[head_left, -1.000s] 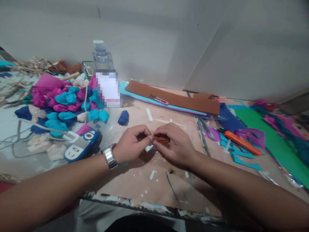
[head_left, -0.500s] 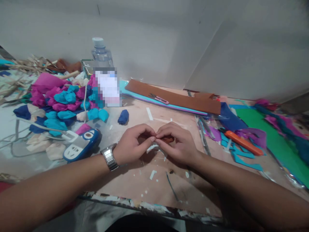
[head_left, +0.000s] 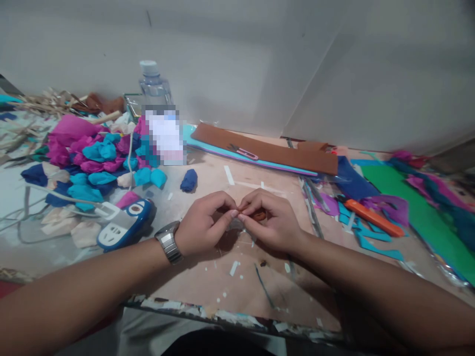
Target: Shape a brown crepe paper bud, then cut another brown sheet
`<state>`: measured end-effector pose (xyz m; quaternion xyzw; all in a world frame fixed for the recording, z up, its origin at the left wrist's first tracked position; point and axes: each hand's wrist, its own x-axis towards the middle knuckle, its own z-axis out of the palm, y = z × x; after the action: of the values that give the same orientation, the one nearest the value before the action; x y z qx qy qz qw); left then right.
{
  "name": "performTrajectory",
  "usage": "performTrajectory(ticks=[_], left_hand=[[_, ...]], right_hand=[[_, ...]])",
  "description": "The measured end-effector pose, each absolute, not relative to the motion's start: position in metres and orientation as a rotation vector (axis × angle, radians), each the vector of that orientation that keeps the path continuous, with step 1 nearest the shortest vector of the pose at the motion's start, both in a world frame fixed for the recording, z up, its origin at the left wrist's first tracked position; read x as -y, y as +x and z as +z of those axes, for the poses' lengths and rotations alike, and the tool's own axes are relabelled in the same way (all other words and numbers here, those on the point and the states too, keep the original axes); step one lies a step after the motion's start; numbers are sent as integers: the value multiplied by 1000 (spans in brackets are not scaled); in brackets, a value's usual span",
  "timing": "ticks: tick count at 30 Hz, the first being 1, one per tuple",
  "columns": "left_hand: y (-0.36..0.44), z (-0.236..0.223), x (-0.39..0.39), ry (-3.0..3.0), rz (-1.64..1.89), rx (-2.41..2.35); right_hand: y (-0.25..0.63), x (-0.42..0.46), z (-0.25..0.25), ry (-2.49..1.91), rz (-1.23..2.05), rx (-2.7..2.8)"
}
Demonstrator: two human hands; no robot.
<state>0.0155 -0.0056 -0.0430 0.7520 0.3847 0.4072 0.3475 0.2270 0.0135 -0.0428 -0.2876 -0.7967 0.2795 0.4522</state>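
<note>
My left hand (head_left: 206,220) and my right hand (head_left: 274,220) meet over the middle of the table, fingertips pinched together. Between them is a small piece of brown crepe paper (head_left: 260,216), mostly covered by the fingers; part of it shows inside my right hand's curl. Just beyond my left hand lies a small crumpled dark blue paper bundle (head_left: 189,181). White scraps (head_left: 233,268) and a thin dark green strip (head_left: 262,284) are on the table nearer to me.
Crumpled pink and blue paper bundles (head_left: 100,148) heap at left, behind a blue-and-white power strip (head_left: 124,225). A water bottle (head_left: 155,89) stands behind a blurred phone (head_left: 166,136). Small pink-handled scissors (head_left: 247,153) rest on a brown sheet (head_left: 285,153). An orange cutter (head_left: 374,217) lies right.
Both hands stay pinched together at nearly the same spot, with only slight finger movement. A little more of the brown paper's end shows in my right hand.
</note>
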Motion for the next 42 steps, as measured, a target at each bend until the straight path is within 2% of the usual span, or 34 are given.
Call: performTrajectory(ticks=[8,14,42], left_hand=[[15,-43,6,1901,1043,-997],[15,-45,5,1884,1035,-1014],[17,-42,5,1730,1014,-1045]], right_hand=[[228,-14,-42,-829,581,2041],[228,-16,-42,-735,510,2052],[225,-13,-43,-873,767,1932]])
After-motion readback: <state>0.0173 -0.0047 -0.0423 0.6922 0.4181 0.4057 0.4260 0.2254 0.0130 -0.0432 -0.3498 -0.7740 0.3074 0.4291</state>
